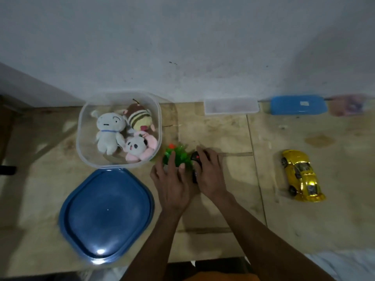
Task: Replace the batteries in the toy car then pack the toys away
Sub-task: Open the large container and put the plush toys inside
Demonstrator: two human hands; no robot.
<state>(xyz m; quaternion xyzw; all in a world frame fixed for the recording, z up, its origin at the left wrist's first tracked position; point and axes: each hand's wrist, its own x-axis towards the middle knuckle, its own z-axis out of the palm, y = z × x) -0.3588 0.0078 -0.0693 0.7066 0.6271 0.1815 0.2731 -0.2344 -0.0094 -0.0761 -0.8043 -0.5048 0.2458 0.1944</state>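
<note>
Reaching over a worn tan wooden bench (223,128) with both hands, side by side near its middle. Left hand (172,183): fingers spread and partly curled onto a spiky green plastic toy with an orange tip (178,154); closing on it, not yet lifted by the look of it. Right hand (211,175): palm down, fingers folded over a small black remote-like controller with red button (196,159); appears to grip it, though the far side is hidden.

Yellow metallic toy car (302,175): upright on its wheels, well apart at right, untouched; battery state cannot be told, no loose batteries in view.

Clear square plastic tub (85,118): open, at left rear, just beside the green toy. Holding three plush toys: white dog-like figure (107,134), brown striped bee-like figure (140,116), pink-and-white panda-faced figure (138,148).

Round-cornered blue lid (105,216): off, lying flat in front of the tub.

Clear shallow tray (231,106) and blue flat case (298,104): against the wall.

Progress, as judged: packing under way, plush stowed. Outstanding: green toy, controller, car into tub; lid on.
</note>
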